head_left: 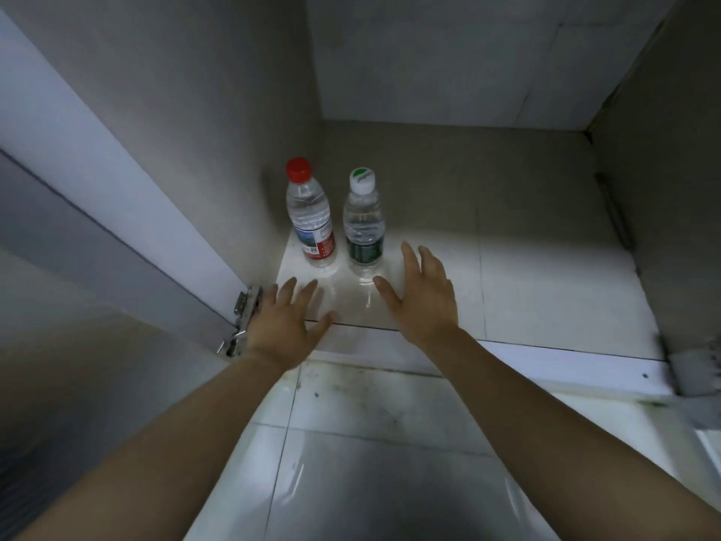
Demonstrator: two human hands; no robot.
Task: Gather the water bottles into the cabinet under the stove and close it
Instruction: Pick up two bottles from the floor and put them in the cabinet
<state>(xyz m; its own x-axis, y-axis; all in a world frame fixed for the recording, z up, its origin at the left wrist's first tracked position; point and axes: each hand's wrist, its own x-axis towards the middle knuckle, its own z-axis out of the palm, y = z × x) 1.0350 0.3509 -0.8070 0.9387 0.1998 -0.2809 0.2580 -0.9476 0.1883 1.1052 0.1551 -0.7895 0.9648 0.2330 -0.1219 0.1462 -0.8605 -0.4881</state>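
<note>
Two clear water bottles stand upright side by side on the cabinet floor [546,275], near its front left corner. The left bottle [311,216] has a red cap and a red label. The right bottle [364,224] has a white cap and a dark green label. My left hand [286,324] hovers just in front of the red-capped bottle, fingers spread, holding nothing. My right hand [423,294] is beside and in front of the green-labelled bottle, fingers apart, empty and not touching it.
The cabinet's left door [97,181] stands swung open, with a metal hinge [244,320] next to my left wrist. Another hinge [698,365] shows at the right edge. The cabinet's right half has bare floor. Tiled floor [370,443] lies below.
</note>
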